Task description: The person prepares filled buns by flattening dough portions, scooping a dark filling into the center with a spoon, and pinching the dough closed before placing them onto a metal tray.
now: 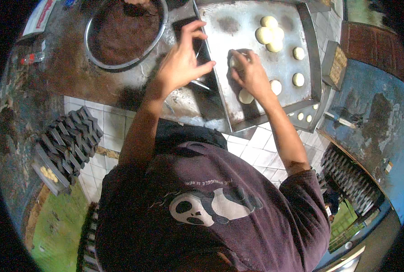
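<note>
A shallow metal tray (265, 97) lies in front of me with pale round dough balls on it. My left hand (184, 61) is open beside the tray's left rim, fingers spread and nothing in them. Over the left part of the tray, my right hand (251, 72) curls its fingers round a dough ball (232, 61), mostly covered by the hand. Just below that hand sits a flattened dough ball (246, 96), and another ball (276, 87) lies to its right. Farther back, several dough balls (269, 35) are bunched together. Two single balls (298, 80) line the right side.
To the left stands a large round metal bowl (87, 43) with a dark brown mass inside. A clear bottle (33, 58) lies at the far left. Stacked dark metal tins (70, 140) stand at lower left. A second tray (311, 123) with small dough pieces shows beneath the first, at right.
</note>
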Demonstrator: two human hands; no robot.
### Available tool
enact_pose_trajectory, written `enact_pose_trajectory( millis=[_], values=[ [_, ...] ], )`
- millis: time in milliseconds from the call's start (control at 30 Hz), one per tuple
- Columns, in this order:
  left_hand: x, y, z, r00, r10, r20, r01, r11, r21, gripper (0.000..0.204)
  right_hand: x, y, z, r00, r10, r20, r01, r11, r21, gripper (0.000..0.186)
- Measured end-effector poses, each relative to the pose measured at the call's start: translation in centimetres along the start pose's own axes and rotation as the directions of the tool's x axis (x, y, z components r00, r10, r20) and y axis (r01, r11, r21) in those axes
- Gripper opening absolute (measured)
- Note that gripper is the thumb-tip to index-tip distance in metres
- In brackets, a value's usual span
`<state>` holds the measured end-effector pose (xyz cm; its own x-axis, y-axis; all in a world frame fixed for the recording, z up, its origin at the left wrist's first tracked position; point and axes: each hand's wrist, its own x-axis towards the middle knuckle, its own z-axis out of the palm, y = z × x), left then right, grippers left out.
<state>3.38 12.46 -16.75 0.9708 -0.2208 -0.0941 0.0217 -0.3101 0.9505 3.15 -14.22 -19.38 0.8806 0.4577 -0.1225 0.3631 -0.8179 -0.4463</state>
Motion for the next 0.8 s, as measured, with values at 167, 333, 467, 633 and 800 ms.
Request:
enact_pose_trajectory(
  millis=[167, 333, 467, 633, 800],
  values=[
    [-3.3, -1.0, 0.9, 0.997, 0.021, -0.068, -0.024, 0.999, -0.042, 0.089, 0.1, 0.1, 4.2, 0.988, -0.151, 0.004, 0.148, 0.960, -0.240, 0.087],
    [-5.1, -1.4, 1.0, 0.988, -0.033, -0.150, 0.018, 0.995, -0.097, 0.080, 2.4, 2.6, -0.3, 0.952, 0.132, 0.277, -0.306, 0.478, 0.823, 0.075],
    [-5.3, -0.7, 1.2, 0.985, -0.056, -0.162, 0.042, 0.995, -0.090, 0.073, 1.3, 2.5, 2.7, 0.998, -0.043, -0.054, 0.041, 0.999, -0.034, 0.073],
    [-4.0, 1.6, 3.9, 0.996, 0.012, -0.088, -0.016, 0.999, -0.050, 0.064, 2.0, 3.6, 2.8, 0.997, 0.012, 0.080, -0.052, 0.846, 0.530, 0.065],
    [-3.0, 3.5, 6.0, 0.990, 0.125, 0.057, -0.121, 0.989, -0.083, 0.061, 0.7, 8.9, -6.2, 0.956, 0.112, -0.272, -0.131, 0.990, -0.054, 0.035]
  ],
)
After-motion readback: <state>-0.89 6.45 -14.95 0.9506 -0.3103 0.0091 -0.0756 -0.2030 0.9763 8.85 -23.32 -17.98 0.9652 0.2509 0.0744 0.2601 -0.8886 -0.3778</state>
